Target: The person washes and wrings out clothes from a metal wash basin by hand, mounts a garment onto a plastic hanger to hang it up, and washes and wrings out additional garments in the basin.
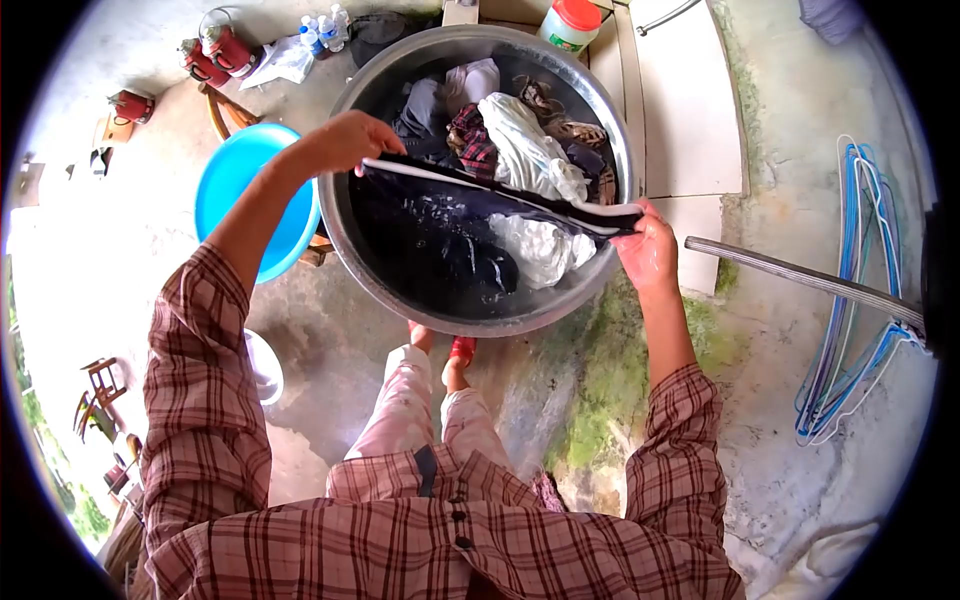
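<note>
A dark garment with a white-striped edge [490, 193] is stretched between my two hands over a large metal basin [346, 250]. My left hand [352, 142] grips its left end near the basin's left rim. At the right rim, my wet right hand [650, 246] is closed on the other end. The garment's lower part hangs into dark water with some suds. Behind it in the basin lie a white cloth [525, 150], a red plaid cloth [472, 138], a grey cloth [422, 108] and patterned brown pieces [575, 131]. Another white cloth [542, 252] floats in front.
Left of the metal basin, a blue basin [212, 205] rests on a wooden stand. Hangers [850, 290] hang at right by a metal rod [790, 270]. A red-lidded tub [572, 18] and bottles [325, 32] stand behind. The floor has mossy, wet patches.
</note>
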A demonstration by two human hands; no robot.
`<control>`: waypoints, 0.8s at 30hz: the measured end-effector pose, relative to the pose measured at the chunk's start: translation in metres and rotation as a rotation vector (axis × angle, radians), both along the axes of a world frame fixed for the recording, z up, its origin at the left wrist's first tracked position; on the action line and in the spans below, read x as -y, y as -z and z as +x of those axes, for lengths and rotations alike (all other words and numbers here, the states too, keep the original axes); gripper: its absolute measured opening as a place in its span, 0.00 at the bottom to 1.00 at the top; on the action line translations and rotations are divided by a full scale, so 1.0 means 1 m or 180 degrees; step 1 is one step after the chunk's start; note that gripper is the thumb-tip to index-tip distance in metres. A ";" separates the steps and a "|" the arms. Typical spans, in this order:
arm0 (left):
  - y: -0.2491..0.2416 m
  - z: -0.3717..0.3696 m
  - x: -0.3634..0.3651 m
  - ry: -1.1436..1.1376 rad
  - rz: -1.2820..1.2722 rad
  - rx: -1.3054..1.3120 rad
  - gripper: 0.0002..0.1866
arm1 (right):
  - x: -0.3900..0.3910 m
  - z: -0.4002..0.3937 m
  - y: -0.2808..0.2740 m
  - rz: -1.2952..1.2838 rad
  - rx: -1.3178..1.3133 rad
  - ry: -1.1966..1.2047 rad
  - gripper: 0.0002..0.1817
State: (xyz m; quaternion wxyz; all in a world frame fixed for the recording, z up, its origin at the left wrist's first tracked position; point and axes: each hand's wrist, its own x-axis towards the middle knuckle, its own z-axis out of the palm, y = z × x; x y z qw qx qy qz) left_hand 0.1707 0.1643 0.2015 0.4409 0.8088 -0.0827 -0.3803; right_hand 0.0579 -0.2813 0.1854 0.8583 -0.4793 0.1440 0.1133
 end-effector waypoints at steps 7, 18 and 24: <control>-0.039 0.008 0.025 -0.0475 0.0128 0.0185 0.12 | -0.047 0.009 -0.050 -0.3656 0.1382 -0.2066 0.28; 0.127 -0.113 0.100 -0.1855 -0.0565 -0.1305 0.13 | -0.134 -0.043 0.098 -0.0998 -0.0093 -0.0304 0.27; 0.084 -0.136 0.116 -0.2617 -0.0792 -0.1332 0.11 | -0.145 -0.049 0.099 -0.2146 0.0639 -0.0507 0.39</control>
